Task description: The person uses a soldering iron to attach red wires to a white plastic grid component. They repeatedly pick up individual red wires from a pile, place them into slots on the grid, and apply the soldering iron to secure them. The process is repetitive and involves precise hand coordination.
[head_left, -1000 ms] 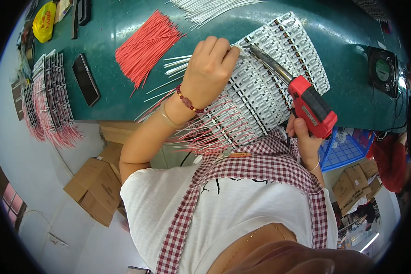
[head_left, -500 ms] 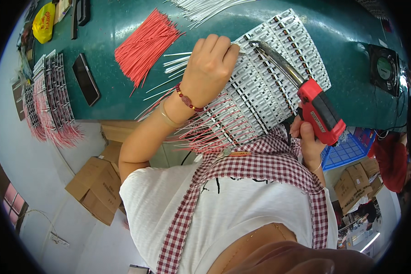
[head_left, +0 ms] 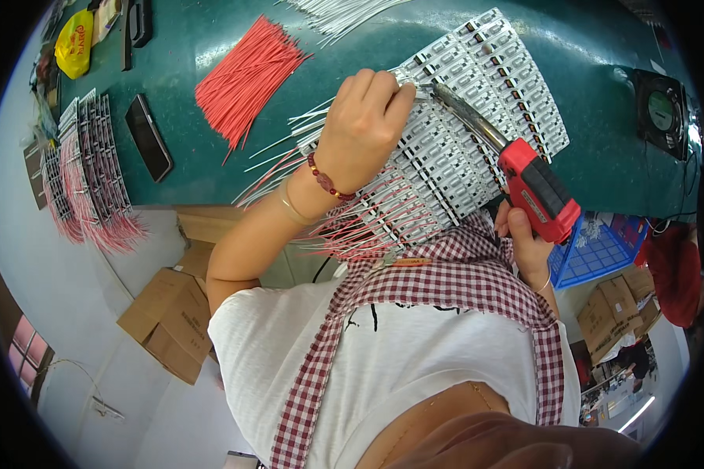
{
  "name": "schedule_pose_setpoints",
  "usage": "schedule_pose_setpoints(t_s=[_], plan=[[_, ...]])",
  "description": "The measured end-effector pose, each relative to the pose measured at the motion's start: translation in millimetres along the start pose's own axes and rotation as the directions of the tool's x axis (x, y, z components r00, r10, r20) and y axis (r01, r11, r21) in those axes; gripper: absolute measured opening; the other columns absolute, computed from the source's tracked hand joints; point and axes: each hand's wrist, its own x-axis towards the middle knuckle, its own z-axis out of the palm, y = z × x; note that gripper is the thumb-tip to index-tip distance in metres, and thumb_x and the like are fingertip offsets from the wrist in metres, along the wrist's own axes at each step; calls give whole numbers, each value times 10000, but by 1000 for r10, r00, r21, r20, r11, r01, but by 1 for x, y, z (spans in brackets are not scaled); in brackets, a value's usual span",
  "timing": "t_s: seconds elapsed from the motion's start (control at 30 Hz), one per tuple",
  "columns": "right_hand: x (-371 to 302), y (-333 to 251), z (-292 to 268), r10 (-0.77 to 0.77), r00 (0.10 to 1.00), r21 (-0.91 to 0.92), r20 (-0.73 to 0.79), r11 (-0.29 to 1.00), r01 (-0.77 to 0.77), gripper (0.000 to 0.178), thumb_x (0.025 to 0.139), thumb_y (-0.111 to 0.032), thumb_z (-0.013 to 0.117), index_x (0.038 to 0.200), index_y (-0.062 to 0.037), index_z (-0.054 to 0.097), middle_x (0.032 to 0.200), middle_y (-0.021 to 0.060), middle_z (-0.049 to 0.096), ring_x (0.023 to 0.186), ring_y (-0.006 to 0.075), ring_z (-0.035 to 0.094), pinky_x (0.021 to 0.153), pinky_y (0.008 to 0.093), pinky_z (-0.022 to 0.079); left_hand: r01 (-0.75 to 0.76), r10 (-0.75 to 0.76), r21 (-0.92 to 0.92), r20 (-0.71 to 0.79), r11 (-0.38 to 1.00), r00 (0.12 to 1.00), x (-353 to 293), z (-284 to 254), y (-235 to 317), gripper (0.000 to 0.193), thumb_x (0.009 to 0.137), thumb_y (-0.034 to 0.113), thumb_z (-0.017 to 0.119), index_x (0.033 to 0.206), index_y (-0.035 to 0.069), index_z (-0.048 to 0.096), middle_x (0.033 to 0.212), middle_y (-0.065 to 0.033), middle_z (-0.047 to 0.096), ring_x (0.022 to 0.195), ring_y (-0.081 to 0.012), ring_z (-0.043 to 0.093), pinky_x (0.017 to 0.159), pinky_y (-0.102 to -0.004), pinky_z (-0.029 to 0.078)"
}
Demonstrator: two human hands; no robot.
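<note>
My left hand (head_left: 365, 125) is closed over the upper left part of a large panel of small white circuit boards (head_left: 524, 94). Thin white wires (head_left: 311, 119) stick out from its left side, and its fingertips pinch a wire end near the boards. A red and black soldering gun (head_left: 541, 191) is gripped in my right hand (head_left: 522, 230). Its metal tube slants up and left, with the dark tip just beside my left fingertips. Red and white wires (head_left: 368, 223) fan out over the lower left boards, closest to my checked apron.
A pile of red wires (head_left: 250, 78) and a bundle of white wires (head_left: 344, 14) lie on the green table (head_left: 188, 156). A phone (head_left: 148, 137) and wired panels (head_left: 94, 156) are at left. A round dark device (head_left: 660, 116) sits at right, above a blue basket (head_left: 598, 254).
The soldering gun and my right hand have moved slightly left and down. My left hand has lowered a little, and the tip stays close to its fingertips.
</note>
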Motion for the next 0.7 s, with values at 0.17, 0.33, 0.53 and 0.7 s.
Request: schedule_pose_setpoints(t_s=[0.17, 0.33, 0.53, 0.7], plan=[[-3, 12, -4, -32, 999, -123, -12, 992, 31, 288, 926, -180, 599, 1114, 34, 560, 722, 54, 585, 591, 99, 514, 541, 243, 418, 6, -7, 31, 28, 999, 1000, 1, -1, 2, 276, 694, -20, 599, 963, -12, 658, 792, -78, 515, 735, -237, 518, 665, -340, 437], [-4, 1, -2, -49, 999, -58, -5, 997, 49, 384, 927, -231, 605, 1183, 45, 527, 700, 69, 576, 572, 101, 508, 520, 238, 399, 13, -19, 68, 86, 998, 996, 5, -4, 6, 256, 701, -3, 598, 950, -10, 653, 807, -79, 515, 750, -238, 520, 670, -338, 430], [-4, 3, -2, -67, 998, 5, -18, 998, 67, 495, 925, -304, 618, 1249, 50, 498, 686, 78, 569, 547, 106, 493, 500, 233, 383, -3, -11, 108, 133, 994, 991, 8, -6, 8, 232, 719, 15, 598, 946, -6, 642, 816, -80, 517, 763, -241, 523, 675, -340, 426], [-6, 3, -4, -46, 999, 1, -15, 999, 46, 508, 920, -325, 622, 1248, 43, 501, 686, 77, 569, 544, 107, 493, 497, 235, 382, -7, -14, 138, 148, 990, 989, 8, -7, 8, 220, 721, 23, 602, 937, -3, 640, 817, -77, 519, 769, -239, 526, 678, -341, 422]])
